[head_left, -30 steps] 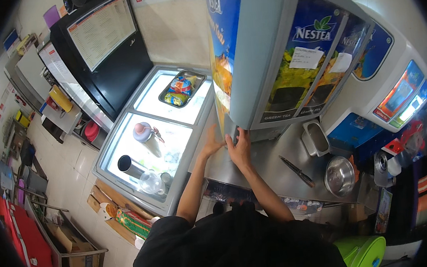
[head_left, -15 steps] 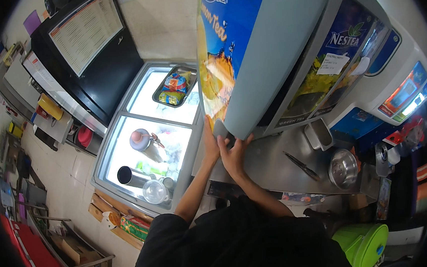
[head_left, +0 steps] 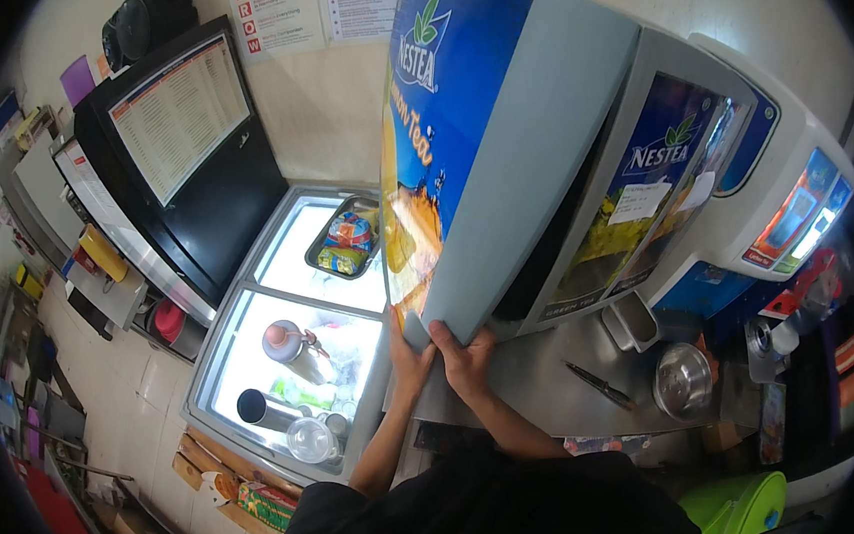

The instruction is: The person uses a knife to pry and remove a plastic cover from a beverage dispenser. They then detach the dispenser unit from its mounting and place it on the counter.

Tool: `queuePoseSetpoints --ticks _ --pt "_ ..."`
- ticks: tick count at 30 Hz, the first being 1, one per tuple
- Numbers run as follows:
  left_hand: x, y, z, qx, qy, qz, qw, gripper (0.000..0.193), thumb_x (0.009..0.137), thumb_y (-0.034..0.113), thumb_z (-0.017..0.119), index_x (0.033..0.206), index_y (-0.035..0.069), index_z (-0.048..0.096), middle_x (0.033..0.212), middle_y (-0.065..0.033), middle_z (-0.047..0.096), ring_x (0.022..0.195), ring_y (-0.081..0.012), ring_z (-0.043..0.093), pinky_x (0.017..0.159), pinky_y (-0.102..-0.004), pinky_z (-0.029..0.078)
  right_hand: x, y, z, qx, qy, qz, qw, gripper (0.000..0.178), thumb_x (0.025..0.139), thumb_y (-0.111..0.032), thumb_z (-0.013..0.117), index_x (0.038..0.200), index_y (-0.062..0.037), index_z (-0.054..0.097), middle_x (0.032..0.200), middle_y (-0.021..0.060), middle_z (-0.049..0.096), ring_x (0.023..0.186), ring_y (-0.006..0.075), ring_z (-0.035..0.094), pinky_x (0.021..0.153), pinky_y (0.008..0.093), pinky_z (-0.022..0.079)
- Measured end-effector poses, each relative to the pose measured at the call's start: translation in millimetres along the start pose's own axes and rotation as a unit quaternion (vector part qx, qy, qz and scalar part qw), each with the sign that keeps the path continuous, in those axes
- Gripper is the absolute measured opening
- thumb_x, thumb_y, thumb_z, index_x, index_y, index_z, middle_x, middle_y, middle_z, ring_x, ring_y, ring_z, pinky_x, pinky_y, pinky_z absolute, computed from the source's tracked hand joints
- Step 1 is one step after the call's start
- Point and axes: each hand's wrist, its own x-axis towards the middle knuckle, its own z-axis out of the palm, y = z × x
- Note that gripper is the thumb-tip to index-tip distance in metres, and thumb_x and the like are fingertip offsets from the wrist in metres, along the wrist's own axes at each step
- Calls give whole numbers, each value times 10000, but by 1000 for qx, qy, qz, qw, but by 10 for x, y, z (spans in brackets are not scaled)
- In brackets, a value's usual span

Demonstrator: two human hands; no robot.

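Observation:
A tall drink dispenser [head_left: 536,128] with a grey side and a blue and yellow picture front stands before me. Both of my hands are at its lower near corner. My left hand [head_left: 410,361] grips the bottom of the picture front, its fingers partly hidden behind the edge. My right hand [head_left: 465,360] is closed around the bottom of the grey side, thumb up against it and fingertips partly out of sight. A second dispenser [head_left: 631,181] with a green picture front stands just to the right, a dark gap between the two.
Left of my hands is a lit chest freezer [head_left: 359,428] bearing a pump bottle [head_left: 296,350], a dark-mouthed cup [head_left: 266,408], a clear cup [head_left: 311,440] and a tray of packets [head_left: 323,256]. On the steel counter [head_left: 541,378] at right lie black tongs [head_left: 600,384] and a steel bowl [head_left: 683,381].
My view has tipped up, so the whole scene sits lower and the dispenser's top shows. Both hands keep their hold at its lower corner, the right thumb now pointing further up.

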Motion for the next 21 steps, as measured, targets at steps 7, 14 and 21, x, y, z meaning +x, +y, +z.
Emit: queuePoseSetpoints --ticks 7,14,21 --pt "19 67 -106 18 69 -35 997 562 903 196 479 1377 -26 273 1357 -217 383 1242 -297 404 1007 -365 339 122 -323 57 19 -88 -47 995 112 765 -52 684 829 34 651 787 44 657 747 106 608 692 255 476" --pt "2 -56 0 -4 52 28 998 809 697 43 692 1359 -74 240 1349 -281 350 1263 -374 357 1049 -395 285 374 -730 -22 -36 -98 -175 979 359 752 -55 700 1056 18 524 961 94 607 862 135 582 747 277 473" --pt "-55 48 303 -26 59 26 998 787 698 8 659 1357 -81 238 1367 -271 332 1291 -369 317 1076 -389 239 638 -1200 -12 11 -65 -137 988 468 810 -100 663 1158 12 372 1011 102 551 911 147 556 796 283 461"
